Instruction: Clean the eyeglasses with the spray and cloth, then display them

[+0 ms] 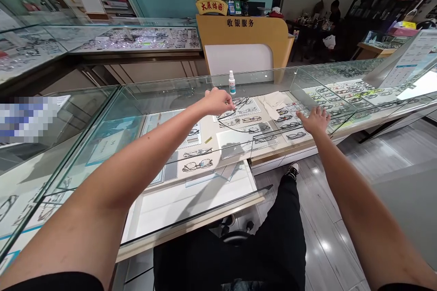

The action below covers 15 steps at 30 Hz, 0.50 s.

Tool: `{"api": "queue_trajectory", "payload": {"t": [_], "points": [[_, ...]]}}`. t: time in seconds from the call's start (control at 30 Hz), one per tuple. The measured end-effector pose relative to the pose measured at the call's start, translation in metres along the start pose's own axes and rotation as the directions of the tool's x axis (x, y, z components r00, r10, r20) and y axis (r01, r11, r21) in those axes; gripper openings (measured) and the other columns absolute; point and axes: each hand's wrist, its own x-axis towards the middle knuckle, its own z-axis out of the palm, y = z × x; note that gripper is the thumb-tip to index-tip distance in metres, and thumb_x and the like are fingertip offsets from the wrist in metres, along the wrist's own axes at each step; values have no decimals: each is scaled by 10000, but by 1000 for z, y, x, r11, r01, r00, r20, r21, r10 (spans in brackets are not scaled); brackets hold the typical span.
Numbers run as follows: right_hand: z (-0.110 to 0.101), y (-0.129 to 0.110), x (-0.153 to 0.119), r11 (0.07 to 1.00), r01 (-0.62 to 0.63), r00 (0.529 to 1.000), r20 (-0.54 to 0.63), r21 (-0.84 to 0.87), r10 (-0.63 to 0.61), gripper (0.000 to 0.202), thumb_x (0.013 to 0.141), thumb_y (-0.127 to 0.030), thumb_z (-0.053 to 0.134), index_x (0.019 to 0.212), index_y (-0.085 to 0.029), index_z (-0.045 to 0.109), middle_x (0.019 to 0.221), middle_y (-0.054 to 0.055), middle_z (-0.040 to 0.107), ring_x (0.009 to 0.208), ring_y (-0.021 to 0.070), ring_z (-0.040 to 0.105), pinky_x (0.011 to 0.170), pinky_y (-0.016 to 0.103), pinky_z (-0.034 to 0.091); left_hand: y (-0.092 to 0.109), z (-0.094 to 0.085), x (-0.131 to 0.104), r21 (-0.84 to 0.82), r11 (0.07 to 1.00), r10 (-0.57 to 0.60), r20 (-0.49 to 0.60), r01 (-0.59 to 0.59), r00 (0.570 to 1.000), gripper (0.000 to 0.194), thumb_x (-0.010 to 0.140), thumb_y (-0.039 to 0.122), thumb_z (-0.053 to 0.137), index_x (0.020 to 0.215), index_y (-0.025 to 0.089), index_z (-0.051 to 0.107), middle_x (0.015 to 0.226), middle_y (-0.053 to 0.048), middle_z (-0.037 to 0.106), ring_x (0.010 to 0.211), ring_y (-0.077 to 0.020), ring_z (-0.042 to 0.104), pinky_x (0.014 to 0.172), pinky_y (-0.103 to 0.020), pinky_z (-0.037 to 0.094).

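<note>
Fingers of your left hand point(218, 101) bunch near dark-rimmed eyeglasses point(251, 119) in the clear glass counter point(164, 93) — can't tell if gripping; your right hand point(316, 120) spreads wide. White-bottomed drawer point(157, 209) already open — remainder unclear.

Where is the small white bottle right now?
In the upper middle of the head view, the small white bottle stands upright on the glass display counter, just beyond the left hand.

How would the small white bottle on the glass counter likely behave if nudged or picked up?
The white bottle is tall and narrow, so a push near its top would probably tip it. Pushed low, it may slide on the smooth glass counter. It looks plastic, so probably light.
</note>
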Motion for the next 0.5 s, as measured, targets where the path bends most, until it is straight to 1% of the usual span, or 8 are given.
{"api": "queue_trajectory", "payload": {"t": [0.13, 0.3, 0.37, 0.5], "points": [[1, 2, 3, 1000, 1, 1000, 6, 1, -1, 1138, 1036, -845, 297, 1803, -5, 267, 1917, 229, 188, 1776, 467, 159, 1438, 649, 116, 1, 21, -15, 80, 992, 105, -45, -101, 993, 251, 1023, 374, 657, 931, 193, 805, 1206, -146, 759, 1302, -386, 543, 1140, -568, 404], [3, 4, 6, 1000, 0, 1000, 13, 7, 0, 1144, 1029, -855, 296, 1806, -15, 264, 1920, 230, 170, 1778, 468, 151, 1436, 658, 112, 0, 44, -24, 129, 971, 209, -58, -201, 976, 248, 998, 334, 637, 869, 203, 803, 1179, -155, 751, 1222, -388, 528, 1071, -588, 400], [3, 4, 6, 1000, 3, 1000, 8, 7, -3, 1140, 1031, -851, 292, 1802, -11, 269, 1916, 242, 178, 1777, 471, 153, 1433, 662, 115, 0, 50, -25, 133, 967, 227, -48, -219, 973, 243, 983, 313, 631, 860, 202, 808, 1172, -159, 755, 1213, -390, 522, 1063, -594, 401], [3, 3, 5, 1000, 4, 1000, -2, 10, -4, 1124, 1038, -834, 301, 1797, -5, 276, 1911, 253, 190, 1775, 470, 159, 1432, 662, 119, -2, 57, -22, 131, 966, 227, -20, -222, 974, 243, 970, 307, 634, 869, 203, 830, 1164, -164, 760, 1207, -391, 519, 1057, -592, 408]]}}
